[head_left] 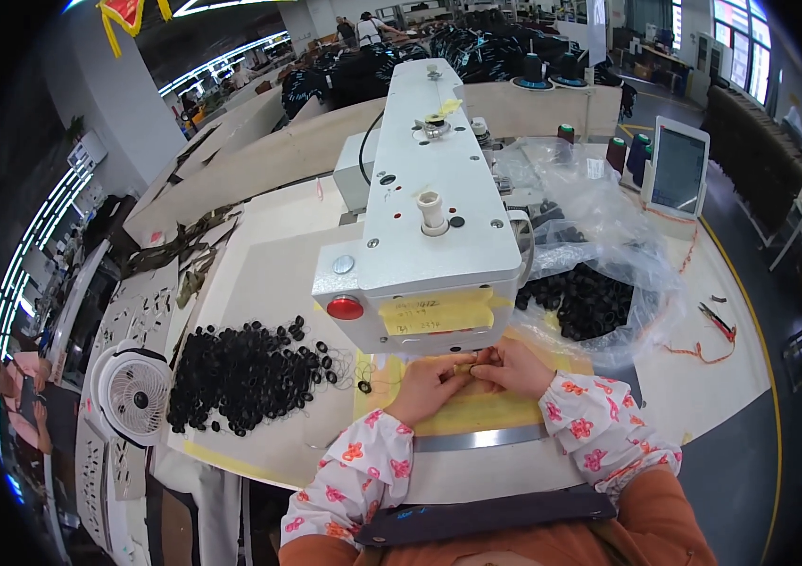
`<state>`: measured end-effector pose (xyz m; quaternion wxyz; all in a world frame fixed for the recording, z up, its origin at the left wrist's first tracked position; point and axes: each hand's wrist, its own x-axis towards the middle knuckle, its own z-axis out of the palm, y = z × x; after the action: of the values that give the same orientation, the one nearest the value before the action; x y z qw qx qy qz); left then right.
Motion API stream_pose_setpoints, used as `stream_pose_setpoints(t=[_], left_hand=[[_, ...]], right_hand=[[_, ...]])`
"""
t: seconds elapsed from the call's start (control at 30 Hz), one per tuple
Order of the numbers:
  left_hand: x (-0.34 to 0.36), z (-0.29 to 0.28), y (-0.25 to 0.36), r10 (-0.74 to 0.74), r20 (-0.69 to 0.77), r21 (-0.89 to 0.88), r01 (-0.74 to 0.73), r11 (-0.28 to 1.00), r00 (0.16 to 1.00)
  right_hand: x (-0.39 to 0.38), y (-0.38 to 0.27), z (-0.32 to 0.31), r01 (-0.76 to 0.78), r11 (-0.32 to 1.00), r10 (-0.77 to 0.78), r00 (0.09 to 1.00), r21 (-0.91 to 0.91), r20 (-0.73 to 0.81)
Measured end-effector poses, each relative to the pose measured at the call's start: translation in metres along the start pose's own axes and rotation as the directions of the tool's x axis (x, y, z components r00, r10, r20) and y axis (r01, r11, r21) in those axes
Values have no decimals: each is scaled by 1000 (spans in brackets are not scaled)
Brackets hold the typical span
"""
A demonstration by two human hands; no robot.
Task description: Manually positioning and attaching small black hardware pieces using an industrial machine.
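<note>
My left hand [431,385] and my right hand [518,370] meet under the front of a white sewing machine [443,189]. Their fingertips are pinched together over a yellow-covered patch of the bed [486,415]. Whatever they grip is too small and too hidden to name. To the left lies a heap of small black rings [245,373], joined by loose threads. One black ring [364,387] sits apart, close to my left hand. On the right, an open clear plastic bag [651,316] holds many small black pieces [585,302].
A white fan [135,396] stands at the table's left edge. Thread cones [616,154] and a tablet-like screen [677,168] stand at the back right. Snips with red handles [719,323] and an orange cord [698,355] lie at the right. Dark garments [363,68] are piled behind.
</note>
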<state>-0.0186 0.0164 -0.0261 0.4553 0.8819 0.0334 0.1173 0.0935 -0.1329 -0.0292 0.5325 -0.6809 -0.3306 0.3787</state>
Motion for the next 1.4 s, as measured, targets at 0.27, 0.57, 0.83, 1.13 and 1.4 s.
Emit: stream_pose_setpoints(t=[0.27,0.57,0.83,1.13,1.4], left_hand=[[5,7,-6,-24,-56,13,24,1000,998],[14,8,-15,-152,-120,99,165,981,981],[17,15,-18,-134,-240,161,175,971,961],[18,15,-20,-153,-245,65,174,983,957],[23,10,-28,-46,-210,170,83,982,977]], right_hand=[[-2,-3,5,128,973,-161,973,-193,-167],[10,11,10,312,838,-473,824,-447,-312],[10,11,9,286,823,-485,803,-491,-347],[11,3,8,210,841,-427,824,-498,-373],[12,6,9,256,786,-505,792,-563,-344]])
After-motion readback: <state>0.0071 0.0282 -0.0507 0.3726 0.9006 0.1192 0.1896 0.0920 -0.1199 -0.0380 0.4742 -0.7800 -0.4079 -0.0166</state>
